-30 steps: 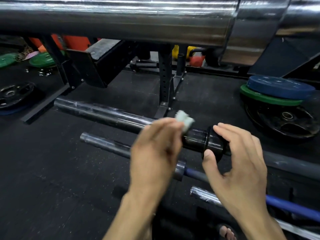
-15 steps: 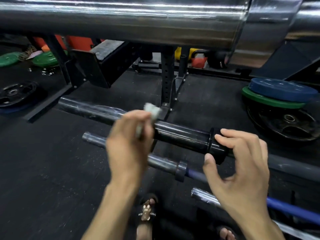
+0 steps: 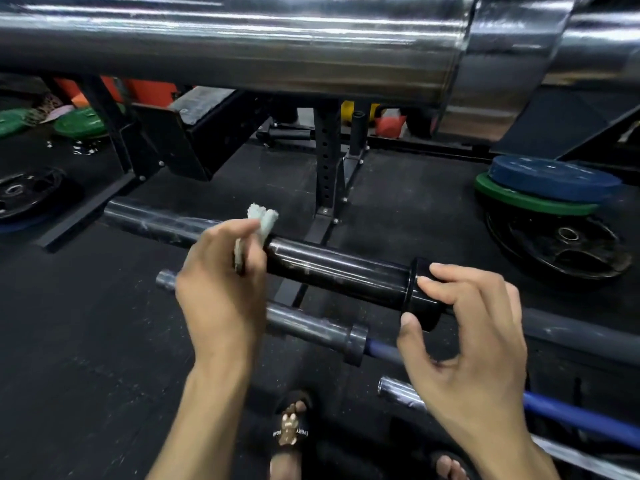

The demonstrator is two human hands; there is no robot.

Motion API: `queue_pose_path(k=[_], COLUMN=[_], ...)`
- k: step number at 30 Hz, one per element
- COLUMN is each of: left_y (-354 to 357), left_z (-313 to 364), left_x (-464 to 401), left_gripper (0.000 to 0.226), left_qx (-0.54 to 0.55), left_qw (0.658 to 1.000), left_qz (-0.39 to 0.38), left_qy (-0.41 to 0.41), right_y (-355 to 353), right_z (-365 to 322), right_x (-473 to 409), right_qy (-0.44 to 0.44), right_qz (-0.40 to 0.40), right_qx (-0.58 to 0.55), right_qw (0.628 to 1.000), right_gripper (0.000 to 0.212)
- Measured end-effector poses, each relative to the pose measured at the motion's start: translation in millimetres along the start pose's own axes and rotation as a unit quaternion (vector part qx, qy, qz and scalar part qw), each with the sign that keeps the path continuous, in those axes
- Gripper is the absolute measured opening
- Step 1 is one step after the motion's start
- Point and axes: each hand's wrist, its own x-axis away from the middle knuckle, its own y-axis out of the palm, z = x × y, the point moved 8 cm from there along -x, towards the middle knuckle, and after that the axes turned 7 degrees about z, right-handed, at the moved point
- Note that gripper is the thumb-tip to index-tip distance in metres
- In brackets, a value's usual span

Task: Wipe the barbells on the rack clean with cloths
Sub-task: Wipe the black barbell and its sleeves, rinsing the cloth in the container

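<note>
Left hand [image 3: 221,292] clenched round a crumpled pale cloth [image 3: 261,221], pressed against the glossy black cylindrical barbell sleeve [image 3: 332,271], near its middle. Right hand [image 3: 471,344] gripping the black collar [image 3: 420,296] at the sleeve's inner end, thumb below and fingers on top. Sleeve lying level above a grey barbell sleeve [image 3: 304,323] and a blue-shafted bar [image 3: 581,417], below a large chrome sleeve [image 3: 242,39].

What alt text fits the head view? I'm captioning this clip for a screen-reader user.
A person's left hand grips a pale cloth around a dark barbell sleeve, while the right hand holds the sleeve's collar. Two more barbells lie nearer, a chrome bar crosses overhead, and blue and green weight plates are stacked at right.
</note>
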Motion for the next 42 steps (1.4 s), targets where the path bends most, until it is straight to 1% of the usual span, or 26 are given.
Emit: queue_pose_path(k=[1, 2, 5, 7, 8, 9, 11, 12, 13, 14, 15, 18, 20, 21, 22, 25, 27, 28, 29, 32, 33, 34, 36, 40, 41, 42], left_y=[0.8, 6.8, 30.1, 33.3, 31.7, 26.7, 8.5, 0.0, -4.3, -2.8, 3.4, 29.5, 35.5, 34.8, 29.9, 3.9, -1.4, 2.8, 9.2, 28.7, 30.7, 30.6, 24.7, -5.2, -9.0, -9.5], left_z=[4.9, 17.9, 70.7, 80.2, 69.4, 50.7, 7.9, -4.5, -6.5, 0.9, 15.8, 72.0, 82.4, 74.2, 60.6, 8.8, -0.8, 7.7, 23.9, 73.9, 79.1, 76.2, 54.9, -8.1, -17.8, -18.1], left_x=[4.6, 15.2, 61.9, 69.3, 60.8, 47.6, 16.4, 7.6, 7.0, 14.0, 26.6, 74.3, 81.4, 72.4, 59.5, 18.1, 14.4, 21.4, 32.8, 73.7, 78.7, 75.2, 57.3, 15.8, 12.7, 13.5], left_gripper=[0.019, 0.02, 0.02, 0.018, 0.018, 0.019, 0.016, 0.015, 0.016, 0.016, 0.017, 0.019, 0.018, 0.017, 0.017, 0.015, 0.017, 0.02, 0.024, 0.022, 0.02, 0.02, 0.02, 0.026, 0.027, 0.028], left_qx=[-0.014, -0.008, 0.06, 0.084, 0.1, 0.105, 0.07, 0.044, 0.024, 0.015, 0.027, 0.077, 0.083, 0.087, 0.09, 0.056, 0.038, 0.046, 0.067, 0.078, 0.075, 0.076, 0.091, 0.062, 0.055, 0.053], left_qw=[1.0, 0.999, 0.984, 0.974, 0.976, 0.982, 0.997, 0.999, 1.0, 1.0, 0.999, 0.982, 0.969, 0.97, 0.976, 0.997, 0.999, 0.999, 0.997, 0.979, 0.974, 0.972, 0.978, 0.997, 0.998, 0.998], left_qz=[-0.001, -0.015, -0.106, -0.134, -0.129, -0.106, -0.031, -0.002, 0.017, 0.022, 0.009, -0.091, -0.128, -0.127, -0.111, -0.016, 0.013, 0.01, -0.011, -0.105, -0.121, -0.128, -0.116, -0.017, 0.004, 0.014], left_qy=[0.007, 0.037, 0.133, 0.162, 0.148, 0.114, 0.026, -0.003, -0.005, 0.011, 0.036, 0.143, 0.192, 0.187, 0.165, 0.048, -0.001, 0.009, 0.037, 0.157, 0.178, 0.179, 0.15, 0.034, 0.005, -0.003], right_y=[0.4, 0.4, -1.9, -3.2, -3.7, -3.8, -3.2, -3.1, -2.7, -1.7, -0.8, -0.8, -1.1, -1.4, -1.4, -1.4, -0.7, 0.3, 1.3, 2.8, 3.0, 2.8, 1.9, 2.7, 3.6, 5.5], right_z=[-0.7, -1.3, -3.6, -4.6, -4.0, -3.5, -3.1, -2.8, -3.0, -3.4, -3.8, -5.0, -4.6, -3.7, -3.1, -3.7, -5.6, -6.0, -6.2, -5.7, -5.4, -5.0, -4.3, -4.3, -4.4, -5.0], right_x=[0.2, 0.3, -0.9, -1.5, -1.6, -1.4, 0.3, 1.0, 1.5, 1.5, 1.0, -0.6, -1.8, -2.3, -2.7, -2.0, -1.6, -1.6, -1.9, -2.3, -2.7, -3.1, -3.9, -4.8, -5.1, -5.4], right_qy=[-0.002, -0.003, -0.012, -0.013, -0.01, -0.008, -0.009, -0.009, -0.008, -0.007, -0.007, -0.005, 0.002, 0.006, 0.011, 0.012, 0.009, 0.009, 0.01, 0.011, 0.013, 0.015, 0.013, 0.002, 0.003, 0.006], right_qz=[0.001, 0.004, 0.023, 0.03, 0.03, 0.025, 0.011, 0.006, 0.003, 0.003, 0.004, 0.024, 0.032, 0.032, 0.031, 0.029, 0.031, 0.031, 0.031, 0.036, 0.036, 0.035, 0.034, 0.034, 0.036, 0.039], right_qx=[-0.001, -0.002, -0.008, -0.01, -0.011, -0.011, -0.009, -0.009, -0.008, -0.007, -0.006, -0.004, -0.003, -0.003, -0.004, -0.003, -0.004, -0.004, -0.002, 0.009, 0.011, 0.013, 0.013, 0.019, 0.021, 0.024], right_qw=[1.0, 1.0, 1.0, 0.999, 0.999, 1.0, 1.0, 1.0, 1.0, 1.0, 1.0, 1.0, 0.999, 0.999, 0.999, 1.0, 0.999, 0.999, 0.999, 0.999, 0.999, 0.999, 0.999, 0.999, 0.999, 0.999], right_gripper=[0.028, 0.027, 0.022, 0.015, 0.011, 0.008, 0.006, 0.006, 0.007, 0.007, 0.008, 0.005, 0.006, 0.007, 0.007, 0.007, 0.005, 0.005, 0.005, 0.008, 0.008, 0.009, 0.009, 0.015, 0.017, 0.018])
